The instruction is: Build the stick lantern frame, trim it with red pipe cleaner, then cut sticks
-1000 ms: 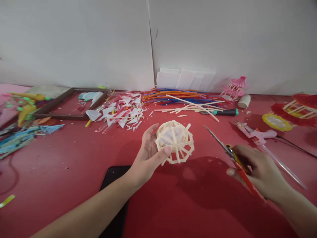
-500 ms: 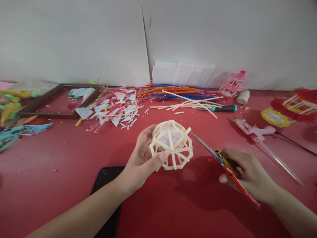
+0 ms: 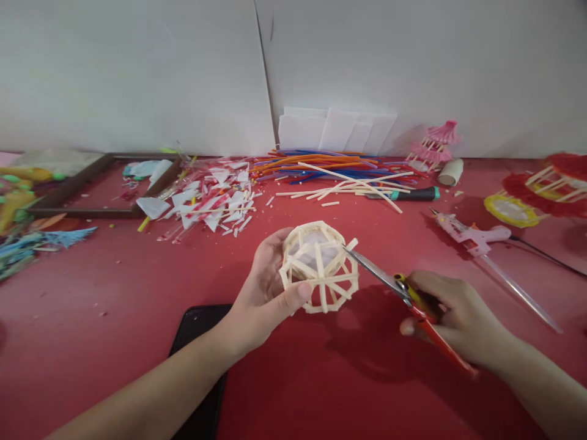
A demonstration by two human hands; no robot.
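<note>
In the middle of the head view, my left hand (image 3: 270,284) is closed around the side of a small round frame made of pale sticks (image 3: 322,269). Its thumb lies over the front rim, and the fingers behind are partly hidden. White material shows inside the upper ring. One stick end (image 3: 352,245) juts out past the frame at the upper right. My right hand (image 3: 454,318) grips scissors (image 3: 403,290) with red and yellow handles. The blade tips are at the frame's right edge, beside that jutting stick; I cannot tell whether they touch it.
A pink glue gun (image 3: 477,237) lies at the right, near red and yellow stick models (image 3: 550,186). Loose pale sticks (image 3: 343,186), a utility knife (image 3: 415,194) and scraps (image 3: 215,198) lie along the back. A black phone-like slab (image 3: 197,354) is under my left forearm.
The scissors in my right hand have moved slightly left, bringing their tips to the frame's right edge. My left hand still holds the frame in nearly the same place.
</note>
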